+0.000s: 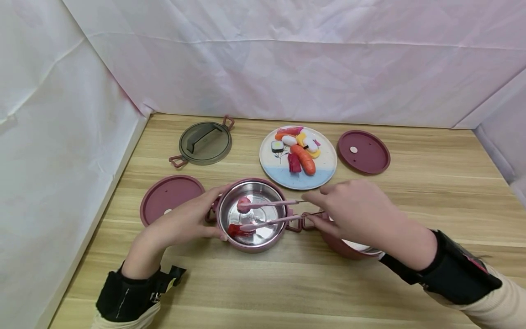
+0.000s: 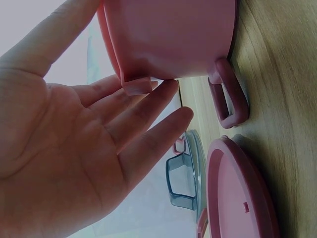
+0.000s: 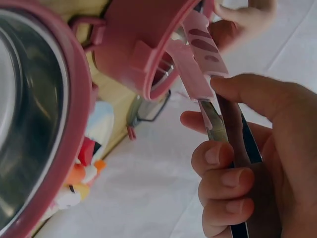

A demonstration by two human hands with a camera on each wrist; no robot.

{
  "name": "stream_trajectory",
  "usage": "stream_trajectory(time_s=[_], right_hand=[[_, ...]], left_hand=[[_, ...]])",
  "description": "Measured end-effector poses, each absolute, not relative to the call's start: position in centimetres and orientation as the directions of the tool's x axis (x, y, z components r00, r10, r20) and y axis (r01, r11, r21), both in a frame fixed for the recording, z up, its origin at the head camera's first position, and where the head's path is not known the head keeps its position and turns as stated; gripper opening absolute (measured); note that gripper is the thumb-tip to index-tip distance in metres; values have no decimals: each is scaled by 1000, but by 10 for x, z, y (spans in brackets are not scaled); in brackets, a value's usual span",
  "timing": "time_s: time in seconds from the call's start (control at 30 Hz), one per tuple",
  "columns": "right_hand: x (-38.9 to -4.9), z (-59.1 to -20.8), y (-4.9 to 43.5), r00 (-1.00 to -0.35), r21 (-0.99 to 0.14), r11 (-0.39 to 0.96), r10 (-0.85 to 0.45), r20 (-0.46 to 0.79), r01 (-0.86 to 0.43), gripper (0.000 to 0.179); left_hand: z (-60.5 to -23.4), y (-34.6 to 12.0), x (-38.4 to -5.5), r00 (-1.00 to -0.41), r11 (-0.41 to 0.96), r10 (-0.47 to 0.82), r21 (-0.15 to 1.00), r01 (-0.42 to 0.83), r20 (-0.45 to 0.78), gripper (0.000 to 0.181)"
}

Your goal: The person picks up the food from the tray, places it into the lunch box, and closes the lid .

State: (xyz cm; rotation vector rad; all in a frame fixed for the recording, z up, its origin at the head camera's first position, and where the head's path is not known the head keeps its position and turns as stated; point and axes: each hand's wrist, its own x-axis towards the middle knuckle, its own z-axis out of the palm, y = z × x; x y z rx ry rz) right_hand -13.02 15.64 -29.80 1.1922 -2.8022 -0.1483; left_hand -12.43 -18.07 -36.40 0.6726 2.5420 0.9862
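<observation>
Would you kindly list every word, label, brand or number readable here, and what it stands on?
None: no readable lettering or numbers show in any view.
Tongs: dark slots in the pink tips, no lettering.
Plate: a plant drawing, no words visible.
Right wristband: a red strip, too small to read.

Bright, even light fills the head view, bouncing off the white cloth (image 1: 287,68), and glare flashes inside the steel pot (image 1: 269,214)! Only soft shadows on the surface (image 1: 230,292). Left wrist now: washed-out glow behind the left hand (image 2: 69,144). Right wrist's dimmer, toy food (image 3: 77,173) soft-focused.
</observation>
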Motion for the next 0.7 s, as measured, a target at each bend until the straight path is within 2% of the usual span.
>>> stream_trajectory(time_s=[0.2, 0.37, 0.57, 0.7], right_hand=[[-135, -292, 169, -743, 80, 756, -654, 142, -650, 39], [-140, -291, 176, -775, 58, 802, -591, 224, -595, 29], [-146, -289, 182, -836, 61, 858, -510, 201, -509, 29], [-152, -287, 186, -874, 67, 884, -468, 135, -463, 29]], left_hand=[[-364, -180, -124, -833, 652, 535, 694, 304, -137, 102], [-364, -181, -125, -834, 647, 535, 699, 303, -134, 101], [-363, -181, -124, -837, 652, 531, 694, 305, -132, 100], [-363, -181, -124, -837, 650, 532, 694, 308, -127, 101]])
